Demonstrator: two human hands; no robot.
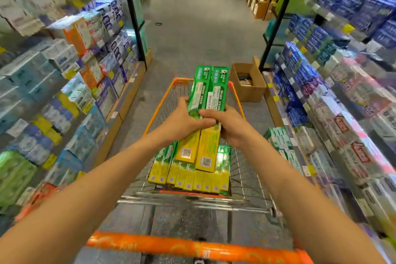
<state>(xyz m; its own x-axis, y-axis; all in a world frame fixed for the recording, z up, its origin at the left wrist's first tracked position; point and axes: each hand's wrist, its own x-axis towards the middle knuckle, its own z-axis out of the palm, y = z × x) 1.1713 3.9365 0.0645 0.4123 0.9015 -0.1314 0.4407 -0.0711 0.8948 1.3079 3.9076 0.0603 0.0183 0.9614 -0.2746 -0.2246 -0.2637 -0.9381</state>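
Toothpaste boxes [209, 96], two long green-and-yellow ones, sit side by side at centre frame, with the left hand [182, 122] and right hand [230, 127] both curled round their middles. It is best to keep them parallel and squeezed together above the cart [159, 106], clear of the stacked row [188, 178] below.

Boxes [211, 90] above cart [192, 246], shelves [64, 70] either side

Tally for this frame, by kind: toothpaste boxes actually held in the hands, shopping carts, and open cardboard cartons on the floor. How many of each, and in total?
Toothpaste boxes gripped by left hand and right hand: 2
Shopping cart: 1
Open cardboard carton on the floor: 1
Total: 4
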